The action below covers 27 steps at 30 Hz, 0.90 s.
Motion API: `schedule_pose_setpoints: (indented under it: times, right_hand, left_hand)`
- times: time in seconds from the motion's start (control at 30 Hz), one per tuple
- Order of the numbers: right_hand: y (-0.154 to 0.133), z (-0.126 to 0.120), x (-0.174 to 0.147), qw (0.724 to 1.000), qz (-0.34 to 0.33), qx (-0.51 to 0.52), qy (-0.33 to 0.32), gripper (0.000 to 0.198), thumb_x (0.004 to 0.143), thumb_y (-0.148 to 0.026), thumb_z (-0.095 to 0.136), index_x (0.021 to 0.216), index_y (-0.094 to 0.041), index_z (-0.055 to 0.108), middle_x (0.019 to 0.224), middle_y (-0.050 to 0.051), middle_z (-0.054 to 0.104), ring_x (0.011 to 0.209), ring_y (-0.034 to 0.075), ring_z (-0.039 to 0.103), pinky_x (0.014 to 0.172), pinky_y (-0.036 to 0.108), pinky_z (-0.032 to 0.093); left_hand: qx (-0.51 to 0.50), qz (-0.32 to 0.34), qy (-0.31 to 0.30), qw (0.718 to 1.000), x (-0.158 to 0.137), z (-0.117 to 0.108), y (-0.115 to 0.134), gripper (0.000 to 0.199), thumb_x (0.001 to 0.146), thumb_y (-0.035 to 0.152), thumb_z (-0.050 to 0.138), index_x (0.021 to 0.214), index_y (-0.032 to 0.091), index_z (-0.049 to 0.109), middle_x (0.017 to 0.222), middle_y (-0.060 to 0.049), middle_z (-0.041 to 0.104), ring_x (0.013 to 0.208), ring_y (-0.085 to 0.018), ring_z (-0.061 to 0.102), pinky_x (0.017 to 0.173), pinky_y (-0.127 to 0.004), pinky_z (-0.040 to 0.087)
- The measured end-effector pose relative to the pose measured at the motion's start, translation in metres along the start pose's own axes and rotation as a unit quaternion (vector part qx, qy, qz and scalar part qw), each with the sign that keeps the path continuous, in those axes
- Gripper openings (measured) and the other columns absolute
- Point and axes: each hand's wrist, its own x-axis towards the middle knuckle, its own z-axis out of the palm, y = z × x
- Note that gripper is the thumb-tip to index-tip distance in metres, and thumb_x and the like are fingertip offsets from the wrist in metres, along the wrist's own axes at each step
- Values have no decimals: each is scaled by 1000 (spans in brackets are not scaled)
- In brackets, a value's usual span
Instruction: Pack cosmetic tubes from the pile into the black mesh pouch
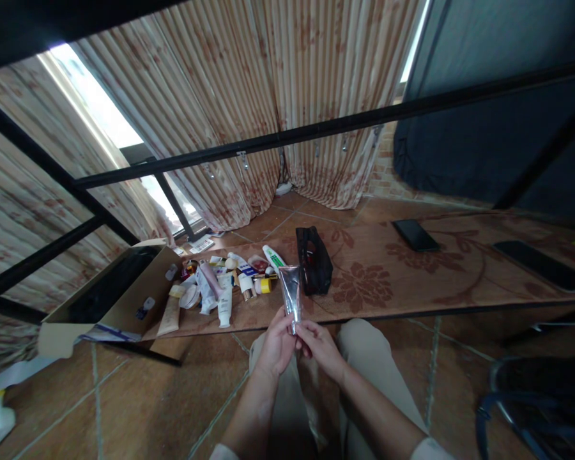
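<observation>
A shiny silver squeeze tube (291, 291) stands upright over the near edge of the bench, its cap end down. My left hand (278, 345) is closed around the tube's lower part. The fingers of my right hand (319, 345) pinch it near the cap from the other side. Just beyond the tube sits a black mesh pouch (315, 259), dark inside. To the left lies a heap of cosmetics, with a white tube with green print (273, 258), a white tube (225, 300), a yellow-capped jar (263, 285) and a beige tube (170, 313).
An open cardboard box (160, 291) holding something black stands at the bench's left end. Farther right on the patterned bench (364, 284) lie a black phone (416, 235) and a larger dark flat object (544, 263). A black metal bar (278, 138) crosses before the curtains.
</observation>
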Motion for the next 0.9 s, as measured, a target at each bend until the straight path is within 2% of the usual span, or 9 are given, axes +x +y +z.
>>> schedule_pose_setpoints:
  times: [0.9]
  right_hand:
    - [1,0,-1,1000,-2,-6,0,44,76,-60,62,81,-17,66,54,-4,55,41,7,43,40,20,32]
  left_hand:
    - [24,9,-15,1000,-2,2,1,29,75,30,67,100,18,57,68,2,53,50,-10,48,42,-20,35]
